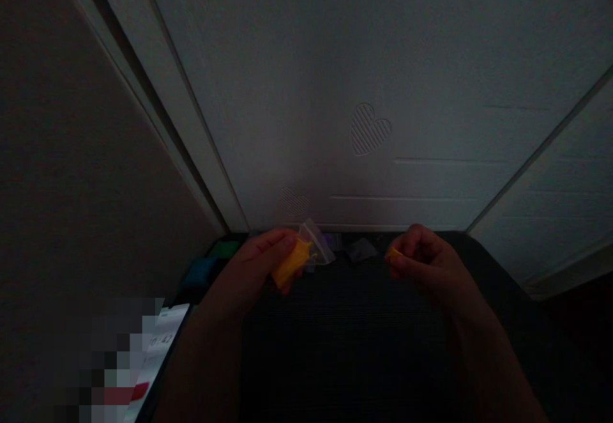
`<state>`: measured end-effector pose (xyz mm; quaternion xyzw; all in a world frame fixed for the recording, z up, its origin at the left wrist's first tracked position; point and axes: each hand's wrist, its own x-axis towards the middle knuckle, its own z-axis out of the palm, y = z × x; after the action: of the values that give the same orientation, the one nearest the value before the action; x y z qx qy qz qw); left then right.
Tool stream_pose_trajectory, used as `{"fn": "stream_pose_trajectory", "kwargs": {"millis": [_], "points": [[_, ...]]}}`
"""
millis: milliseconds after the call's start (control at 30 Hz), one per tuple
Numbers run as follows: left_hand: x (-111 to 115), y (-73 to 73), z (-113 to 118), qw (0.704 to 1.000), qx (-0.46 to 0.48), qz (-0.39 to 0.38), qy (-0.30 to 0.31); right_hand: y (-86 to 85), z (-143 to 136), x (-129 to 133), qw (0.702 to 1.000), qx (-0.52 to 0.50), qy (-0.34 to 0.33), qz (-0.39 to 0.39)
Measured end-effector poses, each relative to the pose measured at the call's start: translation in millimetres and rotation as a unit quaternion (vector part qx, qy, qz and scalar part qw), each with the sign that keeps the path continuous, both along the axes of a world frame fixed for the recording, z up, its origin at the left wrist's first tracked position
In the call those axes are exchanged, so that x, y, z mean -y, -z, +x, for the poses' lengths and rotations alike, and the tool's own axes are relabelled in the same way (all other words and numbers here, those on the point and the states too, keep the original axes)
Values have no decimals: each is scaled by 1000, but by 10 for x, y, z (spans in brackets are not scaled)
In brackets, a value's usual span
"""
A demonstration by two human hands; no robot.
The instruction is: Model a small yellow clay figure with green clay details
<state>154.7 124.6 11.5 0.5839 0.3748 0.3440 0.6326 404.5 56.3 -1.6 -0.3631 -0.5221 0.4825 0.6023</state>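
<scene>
My left hand (268, 258) is closed on a yellow lump (291, 264) with a ragged, torn right end. A clear plastic bag (317, 242) shows just behind the lump; whether the hand touches it I cannot tell. To the right, my right hand (424, 258) pinches a small yellow piece (393, 255) between thumb and fingers. The two yellow portions are apart, both above the dark table. The picture is very dim.
A dark ribbed table (354, 346) lies below the hands. Near its back edge is a small grey packet (361, 250). Green (224, 249) and blue items (200, 272) sit at the left, near a lit screen (160, 346). White panels with hearts rise behind.
</scene>
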Motion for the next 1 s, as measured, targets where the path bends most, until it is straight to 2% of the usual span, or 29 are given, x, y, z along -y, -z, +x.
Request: {"fn": "stream_pose_trajectory", "kwargs": {"millis": [133, 300, 533, 633, 800, 867, 1000], "points": [[-19, 55, 26, 1000, -8, 2, 14, 8, 3, -4, 1000, 11, 25, 14], [-2, 17, 21, 1000, -3, 4, 12, -46, -20, 17, 996, 78, 43, 18], [3, -28, -11, 1000, 10, 2, 3, -38, -9, 23, 998, -35, 40, 43], [-5, -34, -35, 1000, 20, 8, -4, -46, 23, 14, 993, -47, 89, 60], [-17, -33, -62, 999, 40, 26, -24, -76, 41, -29, 975, -49, 214, 33], [-20, -34, -62, 998, 43, 29, -21, -85, 35, -45, 971, -61, 227, 44], [-23, -37, -55, 998, 43, 27, -29, -94, 36, -45, 973, -68, 205, 81]]}}
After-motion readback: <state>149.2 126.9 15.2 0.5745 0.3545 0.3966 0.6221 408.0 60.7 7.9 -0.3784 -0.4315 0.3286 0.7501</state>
